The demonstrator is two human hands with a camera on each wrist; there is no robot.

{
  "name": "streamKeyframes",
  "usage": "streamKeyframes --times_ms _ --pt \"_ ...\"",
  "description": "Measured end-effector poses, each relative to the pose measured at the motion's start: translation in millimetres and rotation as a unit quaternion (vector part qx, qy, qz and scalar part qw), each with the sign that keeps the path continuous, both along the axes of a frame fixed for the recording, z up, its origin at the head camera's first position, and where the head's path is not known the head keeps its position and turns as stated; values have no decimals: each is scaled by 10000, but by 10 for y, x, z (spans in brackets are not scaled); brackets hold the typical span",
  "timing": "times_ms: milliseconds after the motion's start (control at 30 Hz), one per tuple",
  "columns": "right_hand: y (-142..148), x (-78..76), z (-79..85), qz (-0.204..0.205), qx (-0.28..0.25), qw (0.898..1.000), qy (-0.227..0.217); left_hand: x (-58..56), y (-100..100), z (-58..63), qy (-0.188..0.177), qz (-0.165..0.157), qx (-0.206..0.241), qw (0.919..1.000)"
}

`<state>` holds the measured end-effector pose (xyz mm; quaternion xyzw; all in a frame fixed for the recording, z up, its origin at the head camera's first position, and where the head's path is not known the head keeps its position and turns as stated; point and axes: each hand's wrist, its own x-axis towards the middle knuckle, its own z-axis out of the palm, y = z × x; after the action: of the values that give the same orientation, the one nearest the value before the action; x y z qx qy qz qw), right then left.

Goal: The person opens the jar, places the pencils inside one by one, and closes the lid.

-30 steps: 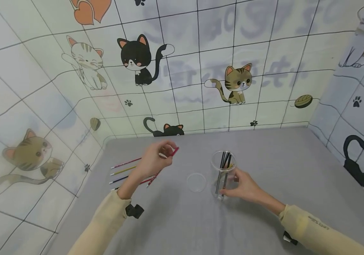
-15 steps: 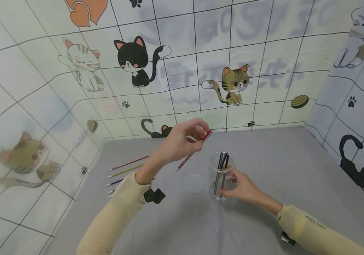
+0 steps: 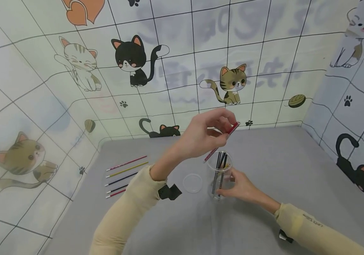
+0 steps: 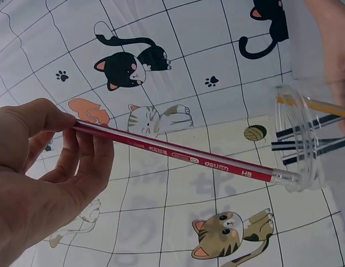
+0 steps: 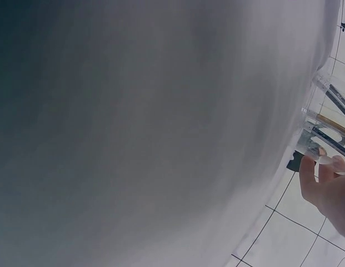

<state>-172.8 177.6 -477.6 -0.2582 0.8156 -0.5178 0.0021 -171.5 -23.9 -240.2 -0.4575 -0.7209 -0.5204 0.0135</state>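
Note:
My left hand (image 3: 205, 132) pinches a red pencil (image 4: 189, 156) near one end, above and left of a clear plastic jar (image 3: 213, 177). The pencil slants, and in the left wrist view its white-capped end, marked HB, overlaps the jar's rim (image 4: 305, 139). My right hand (image 3: 243, 186) grips the lower right side of the jar, which stands upright on the grey table. Inside the jar lean several dark pencils (image 3: 221, 161) and a yellow one (image 4: 322, 107). The right wrist view catches only part of my right hand (image 5: 325, 189) and the jar at its edge.
Several pencils lie in a row on the left of the table, among them a pink one (image 3: 126, 163) and a yellow pencil (image 3: 127, 169). A clear round lid (image 3: 192, 183) lies left of the jar. Cat-printed cloth walls (image 3: 182, 95) enclose the table.
My left hand has carried the red pencil up and right, from over the row of pencils to above the jar. The right hand has kept its grip on the jar.

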Motion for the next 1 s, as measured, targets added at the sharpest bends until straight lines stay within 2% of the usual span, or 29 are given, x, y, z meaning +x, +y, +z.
streamKeyframes --times_ms 367,500,600,800,1000 --pt "-2 -1 16 -20 39 9999 -117 4 94 -63 294 -174 374 9987" --pt "-2 -6 19 -23 31 9999 -150 -14 108 -120 245 -134 325 9991" --pt "-1 -9 10 -36 50 9999 -154 -56 106 -215 172 8 172 9997" --pt "1 -5 -5 -19 34 10000 -77 -159 76 -467 146 496 -278 9983" --pt "5 -1 -8 -7 17 10000 -23 -190 63 -677 287 704 -596 9953"
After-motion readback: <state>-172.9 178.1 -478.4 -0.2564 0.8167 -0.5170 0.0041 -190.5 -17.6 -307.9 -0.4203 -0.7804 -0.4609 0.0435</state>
